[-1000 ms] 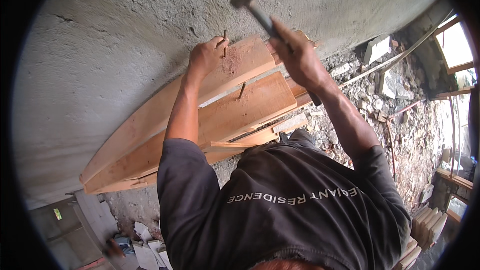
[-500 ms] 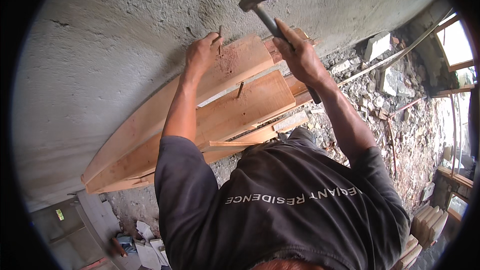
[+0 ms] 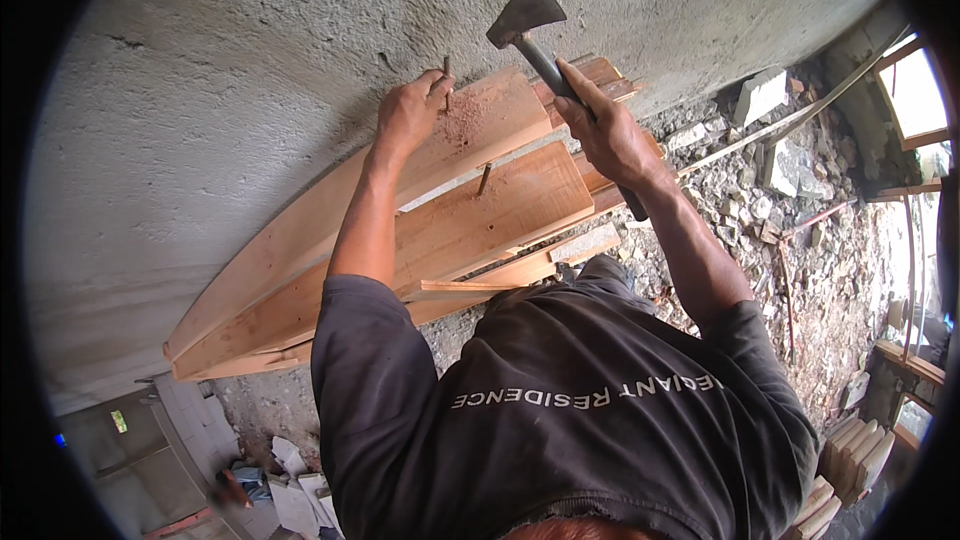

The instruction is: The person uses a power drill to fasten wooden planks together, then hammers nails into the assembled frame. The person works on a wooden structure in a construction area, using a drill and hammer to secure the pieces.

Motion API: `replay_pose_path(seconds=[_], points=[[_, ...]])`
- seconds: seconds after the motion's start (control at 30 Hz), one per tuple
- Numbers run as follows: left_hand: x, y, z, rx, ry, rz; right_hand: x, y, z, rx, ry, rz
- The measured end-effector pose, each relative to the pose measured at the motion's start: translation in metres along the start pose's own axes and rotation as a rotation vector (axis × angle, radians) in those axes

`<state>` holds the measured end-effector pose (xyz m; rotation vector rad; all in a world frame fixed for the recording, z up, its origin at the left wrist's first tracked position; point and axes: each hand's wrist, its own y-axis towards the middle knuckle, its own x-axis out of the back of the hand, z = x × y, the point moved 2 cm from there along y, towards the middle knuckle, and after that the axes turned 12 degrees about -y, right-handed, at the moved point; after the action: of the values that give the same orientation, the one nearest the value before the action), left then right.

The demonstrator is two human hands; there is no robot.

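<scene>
My right hand [image 3: 615, 145] is wrapped round the dark handle of a hatchet [image 3: 528, 12], its blade raised above and beyond the boards. My left hand [image 3: 408, 118] pinches a thin brownish rod [image 3: 447, 66], held upright on the far plank [image 3: 400, 182]. Reddish wood dust [image 3: 468, 120] lies beside the rod's foot. Another short rod [image 3: 484, 178] stands tilted in the nearer plank [image 3: 540, 188], with some shavings round it. The hatchet head is apart from both rods.
A rough concrete wall [image 3: 230, 130] rises along the far side of the planks. Stone rubble [image 3: 760, 200] covers the ground at right. Narrower boards [image 3: 540, 265] lie on the near side, and pale slabs [image 3: 858, 455] are stacked at lower right.
The hatchet and my right hand have come down a little. My left hand has shifted slightly, still pinching the rod. The planks stay as they were.
</scene>
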<state>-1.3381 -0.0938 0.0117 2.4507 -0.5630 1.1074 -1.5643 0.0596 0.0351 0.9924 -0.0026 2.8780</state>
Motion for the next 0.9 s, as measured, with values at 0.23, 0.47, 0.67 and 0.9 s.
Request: replay_pose_path(seconds=[0.23, 0.47, 0.67, 0.9], points=[[0.002, -0.001, -0.005, 0.002, 0.021, 0.067, 0.006, 0.004, 0.008, 0.129, 0.047, -0.104], [-0.001, 0.002, -0.008, 0.003, -0.018, 0.086, -0.021, 0.024, 0.011, 0.141, -0.017, 0.012], [-0.001, -0.003, 0.003, -0.03, -0.046, 0.087, 0.015, 0.019, 0.037, 0.271, 0.074, -0.223], [-0.006, 0.006, 0.005, -0.139, -0.028, -0.008, -0.022, 0.025, -0.007, 0.367, -0.307, -0.112]])
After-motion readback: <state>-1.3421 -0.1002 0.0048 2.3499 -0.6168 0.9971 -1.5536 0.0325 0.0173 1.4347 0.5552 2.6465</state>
